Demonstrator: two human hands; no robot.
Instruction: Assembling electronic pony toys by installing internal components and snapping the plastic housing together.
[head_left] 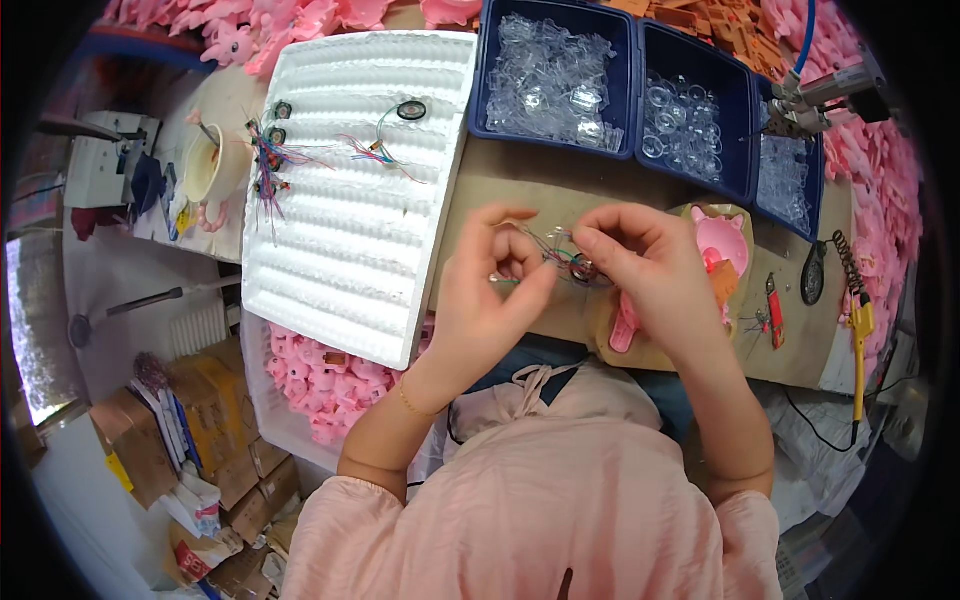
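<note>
In front of me, both hands are raised over the table around a small wired part (578, 266) with thin coloured wires. The thumb and fingers of my right hand (648, 262) are pinched on it. My left hand (505, 290) is curled with its fingertips at the loose wire ends; whether it grips a wire is hard to make out. Under my right hand, a tan tray (597, 338) bears a pink plastic shell (722, 243) and an orange piece (723, 282). To the left, a ribbed white foam board (345, 270) carries a round black speaker (411, 110) and a wired bundle (268, 160).
Blue bins (636, 80) of clear plastic parts stand at the back. At right lie a red cutter (775, 312), a black oval object (813, 273) and a yellow-handled soldering iron (860, 330). Pink parts (330, 385) fill a bin at lower left. A metal fixture (825, 100) juts in.
</note>
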